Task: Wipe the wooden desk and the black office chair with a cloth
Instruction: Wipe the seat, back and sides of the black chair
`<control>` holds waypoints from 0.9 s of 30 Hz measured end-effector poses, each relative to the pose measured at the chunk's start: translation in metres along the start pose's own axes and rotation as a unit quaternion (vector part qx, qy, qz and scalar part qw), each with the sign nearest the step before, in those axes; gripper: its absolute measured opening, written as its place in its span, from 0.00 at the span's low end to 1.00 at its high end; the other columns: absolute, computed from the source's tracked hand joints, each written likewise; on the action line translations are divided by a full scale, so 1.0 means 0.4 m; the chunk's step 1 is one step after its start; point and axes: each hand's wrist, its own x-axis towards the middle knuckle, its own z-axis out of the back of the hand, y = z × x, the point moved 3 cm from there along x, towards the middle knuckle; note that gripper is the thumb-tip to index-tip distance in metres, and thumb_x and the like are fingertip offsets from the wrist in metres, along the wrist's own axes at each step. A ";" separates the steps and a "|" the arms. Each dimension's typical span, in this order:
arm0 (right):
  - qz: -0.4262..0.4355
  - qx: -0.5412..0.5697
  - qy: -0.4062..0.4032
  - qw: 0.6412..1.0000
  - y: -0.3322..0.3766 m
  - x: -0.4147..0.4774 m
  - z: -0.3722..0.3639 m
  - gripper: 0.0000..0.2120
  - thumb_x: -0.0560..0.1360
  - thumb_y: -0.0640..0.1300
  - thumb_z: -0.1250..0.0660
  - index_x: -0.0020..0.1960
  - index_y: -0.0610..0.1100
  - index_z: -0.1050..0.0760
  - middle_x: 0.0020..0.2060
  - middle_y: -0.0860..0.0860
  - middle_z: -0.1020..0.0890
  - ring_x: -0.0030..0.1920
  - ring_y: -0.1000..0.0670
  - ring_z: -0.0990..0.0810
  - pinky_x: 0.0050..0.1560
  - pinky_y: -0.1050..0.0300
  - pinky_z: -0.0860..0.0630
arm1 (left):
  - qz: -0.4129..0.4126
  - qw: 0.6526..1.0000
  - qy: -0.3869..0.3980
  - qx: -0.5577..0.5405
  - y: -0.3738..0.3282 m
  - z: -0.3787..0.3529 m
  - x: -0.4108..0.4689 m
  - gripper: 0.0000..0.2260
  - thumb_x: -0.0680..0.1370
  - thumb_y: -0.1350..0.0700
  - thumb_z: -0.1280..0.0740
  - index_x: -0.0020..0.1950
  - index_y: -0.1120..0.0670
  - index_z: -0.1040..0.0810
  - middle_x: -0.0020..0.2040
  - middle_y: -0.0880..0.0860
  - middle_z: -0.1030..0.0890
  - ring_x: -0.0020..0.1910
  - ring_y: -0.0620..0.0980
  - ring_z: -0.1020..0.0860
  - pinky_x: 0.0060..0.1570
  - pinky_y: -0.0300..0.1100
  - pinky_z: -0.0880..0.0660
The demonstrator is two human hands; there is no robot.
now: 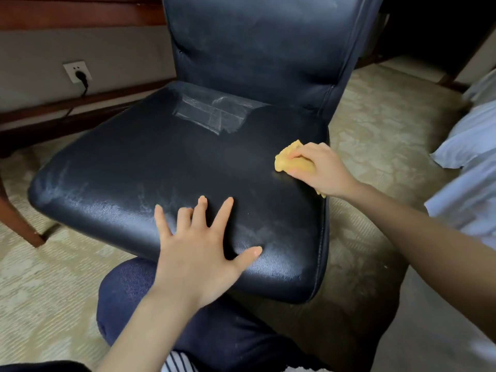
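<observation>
The black office chair [166, 162] fills the middle of the view, with its leather seat facing me and its backrest rising behind. My left hand [204, 253] presses flat on the seat's front edge, fingers spread. My right hand [322, 170] grips a bunched yellow cloth [288, 162] and holds it against the right side of the seat. A taped patch [214, 114] shows at the back of the seat. The wooden desk [80, 12] runs along the top left, above the wall.
A wall socket with a black plug [77, 72] sits low on the wall at left. A wooden leg [18, 224] stands on the patterned carpet at far left. White bedding [467, 162] lies at the right edge. My knee in dark trousers [128, 291] is under the seat's front.
</observation>
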 end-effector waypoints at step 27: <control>-0.020 0.074 -0.070 0.995 -0.079 0.001 -0.009 0.12 0.72 0.44 0.28 0.55 0.44 0.18 0.45 0.43 0.20 0.50 0.40 0.26 0.48 0.62 0.37 | -0.134 0.986 -0.037 0.088 0.049 -0.010 0.067 0.53 0.50 0.27 0.35 0.66 0.60 0.26 0.73 0.56 0.34 0.72 0.67 0.40 0.61 0.76 0.48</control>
